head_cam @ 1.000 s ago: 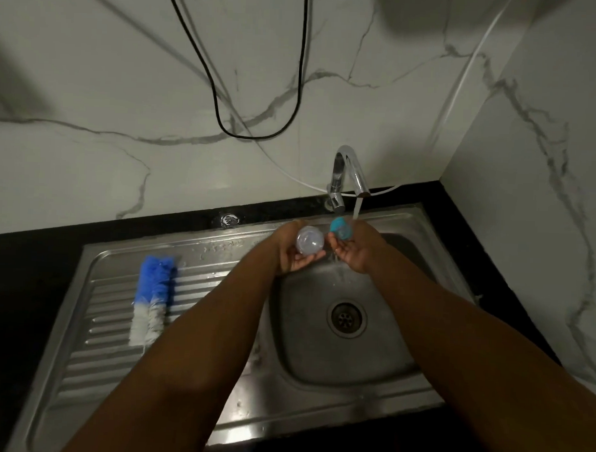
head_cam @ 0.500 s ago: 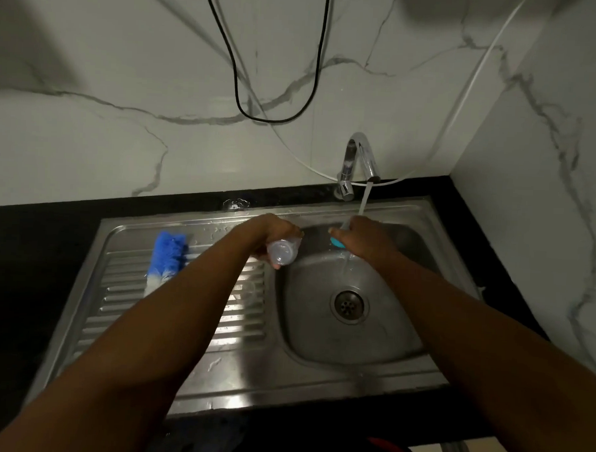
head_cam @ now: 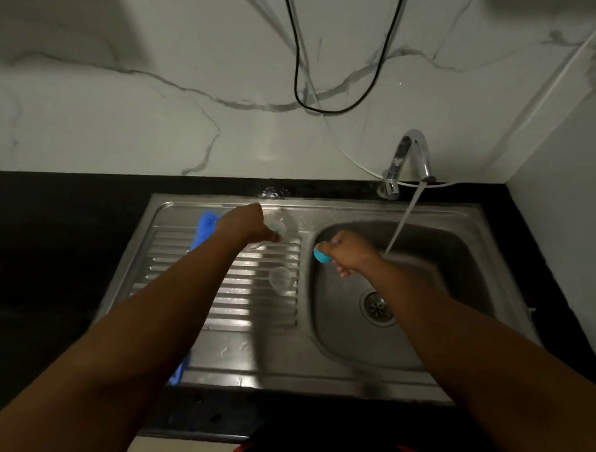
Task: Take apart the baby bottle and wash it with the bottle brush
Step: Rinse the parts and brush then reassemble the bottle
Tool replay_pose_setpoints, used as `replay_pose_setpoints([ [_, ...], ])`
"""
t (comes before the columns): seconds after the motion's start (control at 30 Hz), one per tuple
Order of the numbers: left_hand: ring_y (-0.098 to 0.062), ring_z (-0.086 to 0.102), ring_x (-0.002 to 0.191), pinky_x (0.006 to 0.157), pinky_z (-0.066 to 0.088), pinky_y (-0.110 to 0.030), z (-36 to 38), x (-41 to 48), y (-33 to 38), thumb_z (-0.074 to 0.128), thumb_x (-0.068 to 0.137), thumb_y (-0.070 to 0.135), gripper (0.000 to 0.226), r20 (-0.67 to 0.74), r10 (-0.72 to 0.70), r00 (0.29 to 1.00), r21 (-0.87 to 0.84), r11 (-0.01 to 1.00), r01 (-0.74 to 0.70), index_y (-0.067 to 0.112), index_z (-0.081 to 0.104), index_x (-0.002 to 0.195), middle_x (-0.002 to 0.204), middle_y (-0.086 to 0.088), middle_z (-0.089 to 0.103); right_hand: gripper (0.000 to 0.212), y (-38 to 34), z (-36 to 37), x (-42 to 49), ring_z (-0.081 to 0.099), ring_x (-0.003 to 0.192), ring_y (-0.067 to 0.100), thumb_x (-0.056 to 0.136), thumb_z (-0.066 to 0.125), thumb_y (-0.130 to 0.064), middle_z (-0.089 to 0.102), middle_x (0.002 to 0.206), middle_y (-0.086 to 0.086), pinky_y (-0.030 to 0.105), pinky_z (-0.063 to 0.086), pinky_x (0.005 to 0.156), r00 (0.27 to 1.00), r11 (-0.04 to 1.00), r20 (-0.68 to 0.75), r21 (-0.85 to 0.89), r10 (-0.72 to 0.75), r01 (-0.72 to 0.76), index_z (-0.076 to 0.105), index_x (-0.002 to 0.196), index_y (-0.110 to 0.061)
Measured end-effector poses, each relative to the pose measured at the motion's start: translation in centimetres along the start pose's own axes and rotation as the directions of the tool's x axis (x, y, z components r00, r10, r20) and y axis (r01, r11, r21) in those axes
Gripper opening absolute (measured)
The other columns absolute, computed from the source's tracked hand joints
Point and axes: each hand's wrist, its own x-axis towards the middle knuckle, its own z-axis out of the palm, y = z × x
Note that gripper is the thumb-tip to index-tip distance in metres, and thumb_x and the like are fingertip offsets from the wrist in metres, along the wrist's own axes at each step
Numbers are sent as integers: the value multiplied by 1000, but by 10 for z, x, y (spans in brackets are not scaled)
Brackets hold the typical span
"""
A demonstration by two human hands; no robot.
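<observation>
My left hand (head_cam: 244,224) is over the back of the ribbed drainboard (head_cam: 253,312) and grips the clear bottle body (head_cam: 276,230), which looks blurred. My right hand (head_cam: 348,253) hovers at the left rim of the basin (head_cam: 353,346) and is closed on the teal bottle ring (head_cam: 321,255). A small clear cap (head_cam: 280,278) lies on the drainboard ribs between my arms. The blue bottle brush (head_cam: 205,229) lies on the drainboard; my left forearm covers most of it, and its handle end (head_cam: 180,374) shows near the front edge.
The chrome tap (head_cam: 410,158) runs a stream of water (head_cam: 403,222) into the basin, just right of my right hand. The drain (head_cam: 376,304) sits in the basin's middle. Black counter (head_cam: 52,251) surrounds the sink. A black cable (head_cam: 327,107) hangs on the marble wall.
My left hand carried the clear bottle body left, from the basin out over the drainboard. My right hand with the teal ring left the water stream and moved left.
</observation>
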Motion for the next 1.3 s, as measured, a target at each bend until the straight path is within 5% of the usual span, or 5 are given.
replay_pose_setpoints([
  [0.33,-42,23,145,112,35,-55,22,12,-19,75,85,39,72,61,-36,997,323,946,14,11,45,144,151,-19,36,40,-36,54,21,68,87,22,87,73,-38,64,106,4,38,62,73,984,968,41,-177,-171,176,60,118,-16],
  [0.67,-33,40,133,101,43,-44,32,17,-10,75,84,32,60,2,98,995,446,891,-89,15,49,136,135,-10,54,42,-32,85,34,62,91,15,82,76,-46,67,109,-1,27,44,71,971,917,47,-321,-236,239,59,113,-23],
  [0.93,-34,40,137,109,36,-56,27,23,-16,82,72,52,91,34,78,996,331,940,-85,22,39,146,144,-10,49,59,-12,55,23,69,79,18,87,54,-68,67,106,1,44,63,70,976,970,89,-129,-196,207,57,122,-21],
  [1.17,-37,34,141,111,35,-57,15,26,-8,69,71,75,97,69,48,996,252,966,-64,22,42,148,152,-12,42,41,16,13,5,68,78,22,94,51,-60,67,88,4,40,63,65,981,979,34,-67,-189,191,62,103,-22],
  [1.3,-38,35,139,108,39,-56,2,24,11,64,76,74,86,-76,148,986,172,976,-133,23,47,144,151,-12,43,37,34,-13,0,69,79,29,94,52,-59,68,88,9,47,62,74,987,987,-11,-13,-163,163,62,94,-23],
])
